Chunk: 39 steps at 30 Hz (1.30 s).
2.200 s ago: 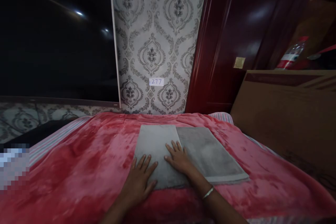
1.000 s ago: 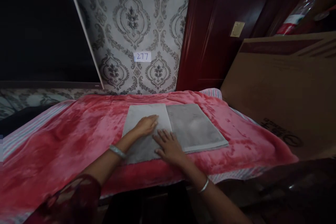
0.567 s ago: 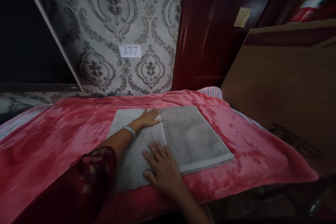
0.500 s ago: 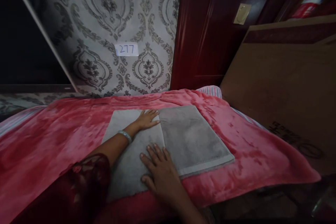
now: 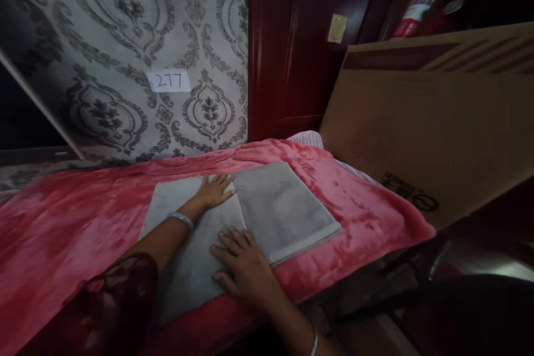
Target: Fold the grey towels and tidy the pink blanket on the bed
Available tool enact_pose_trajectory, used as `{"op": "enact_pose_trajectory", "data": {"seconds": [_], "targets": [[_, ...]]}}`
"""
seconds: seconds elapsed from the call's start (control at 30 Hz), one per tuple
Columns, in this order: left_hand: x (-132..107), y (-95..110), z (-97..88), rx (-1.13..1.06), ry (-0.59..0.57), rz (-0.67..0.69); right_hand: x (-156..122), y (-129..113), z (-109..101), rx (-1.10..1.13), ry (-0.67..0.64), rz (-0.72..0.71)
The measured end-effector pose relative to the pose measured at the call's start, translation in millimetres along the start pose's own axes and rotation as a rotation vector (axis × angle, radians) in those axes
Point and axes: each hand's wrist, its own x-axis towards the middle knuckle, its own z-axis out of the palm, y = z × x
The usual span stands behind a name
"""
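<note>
Head view: left hand (image 5: pixel 213 193) and right hand (image 5: pixel 244 270) lie flat on a grey terry towel (image 5: pixel 281 214)

Centre of the frame, the grey terry towel lies flat on a bed covered with a pink-red plush blanket (image 5: pixel 54 222). It shows as two panels side by side: a paler one (image 5: pixel 187 272) to the left and a darker one with a thick lower edge to the right. Whether they are one folded towel or two cannot be told. The left hand rests near the top of the paler panel, its fingers (image 5: pixel 223 192) spread apart and reaching towards the seam between the panels. A silver bangle (image 5: pixel 181 221) circles that wrist, and a dark red lace sleeve (image 5: pixel 112 300) fills the lower left. The right hand presses on the paler panel's lower part, just beside the darker panel, with its fingers (image 5: pixel 227 250) also apart and clamped on nothing. A tall brown cardboard sheet (image 5: pixel 429 133) leans at the right edge of the bed. Behind it all stand grey damask wallpaper (image 5: pixel 104 28) with a white "277" label (image 5: pixel 169 81) and a dark red wooden door (image 5: pixel 283 44).
</note>
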Motion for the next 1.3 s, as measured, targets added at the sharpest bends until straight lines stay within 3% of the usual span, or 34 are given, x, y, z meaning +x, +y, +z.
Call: {"op": "enact_pose_trajectory", "data": {"seconds": [0.1,0.23,0.37,0.47,0.53,0.6,0.77,0.9,1.07,1.13,1.2,1.3], "targets": [[-16.9,15.5,-13.5,0.045,0.021,-0.041,0.1,2.8,4.9,-0.017,0.068,-0.040],[-66.6,30.6,-15.5,0.029,0.059,0.017,-9.5,31.1,-5.7,0.010,0.232,-0.060],[-116.9,34.3,-1.2,-0.010,0.072,0.085,-41.3,89.0,-55.5,-0.115,0.551,0.257],[-135.3,35.9,15.3,-0.048,0.123,0.084,-68.3,128.3,-98.3,-0.227,0.580,0.658],[-139.1,37.5,25.7,-0.072,0.175,0.076,-79.7,145.8,-117.4,-0.161,0.537,0.873],[-139.3,38.5,33.1,-0.102,0.221,0.076,-84.4,157.2,-127.7,-0.020,0.509,0.974],[-138.9,36.1,38.2,-0.264,0.279,0.094,-83.1,169.0,-135.1,0.210,0.530,0.990],[-139.5,28.9,39.1,-0.643,0.376,0.100,-76.0,163.5,-132.4,0.417,0.637,0.974],[-139.8,5.4,36.1,-1.666,0.528,-0.068,-32.5,136.6,-127.0,0.562,0.857,0.848],[-140.8,-5.3,32.7,-2.040,0.532,-0.156,-1.0,114.5,-125.1,0.562,0.910,0.781],[-142.2,-13.2,29.2,-2.256,0.501,-0.231,33.7,82.8,-117.8,0.520,0.902,0.651],[-145.1,-18.5,24.8,-2.380,0.472,-0.287,75.6,22.6,-87.3,0.343,0.716,0.317]]}}
